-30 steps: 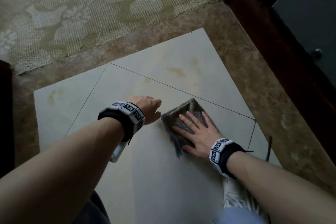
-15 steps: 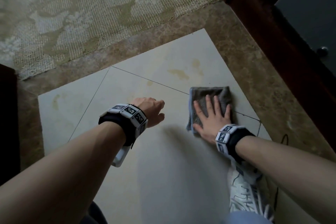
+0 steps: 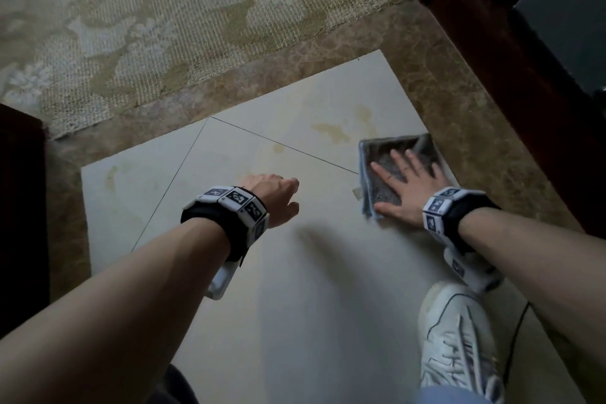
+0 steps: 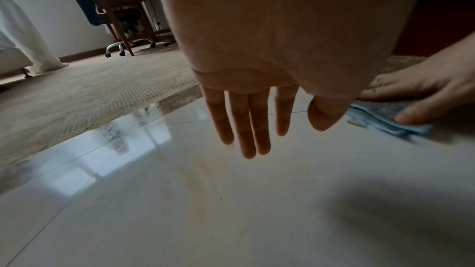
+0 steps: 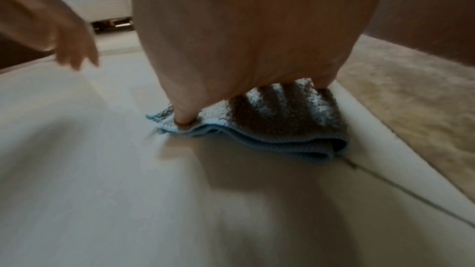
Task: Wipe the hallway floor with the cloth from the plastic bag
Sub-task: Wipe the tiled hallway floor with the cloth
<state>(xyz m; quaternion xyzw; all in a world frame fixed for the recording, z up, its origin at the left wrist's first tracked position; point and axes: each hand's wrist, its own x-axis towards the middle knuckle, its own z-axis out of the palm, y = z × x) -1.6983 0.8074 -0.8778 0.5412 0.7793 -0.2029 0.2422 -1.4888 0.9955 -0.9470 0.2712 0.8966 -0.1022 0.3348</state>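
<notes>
A folded grey cloth with a light blue edge (image 3: 382, 157) (image 5: 270, 129) (image 4: 380, 118) lies flat on the pale floor tiles (image 3: 311, 289), close to their right border. My right hand (image 3: 405, 187) presses down on it with straight, spread fingers. My left hand (image 3: 275, 198) (image 4: 246, 121) hovers just above the tiles to the cloth's left, fingers straight and relaxed, holding nothing. Yellowish stains (image 3: 331, 129) mark the tile just left of the cloth's far corner.
A patterned beige rug (image 3: 164, 20) covers the floor beyond a brown marble border (image 3: 436, 85). Dark wooden furniture (image 3: 524, 82) runs along the right side. My white sneaker (image 3: 459, 344) stands on the tiles behind the right hand. A dark edge (image 3: 19, 207) rises at left.
My right hand has slid the cloth to the right and farther away across the tiles, toward the marble border. The left hand has stayed about where it was.
</notes>
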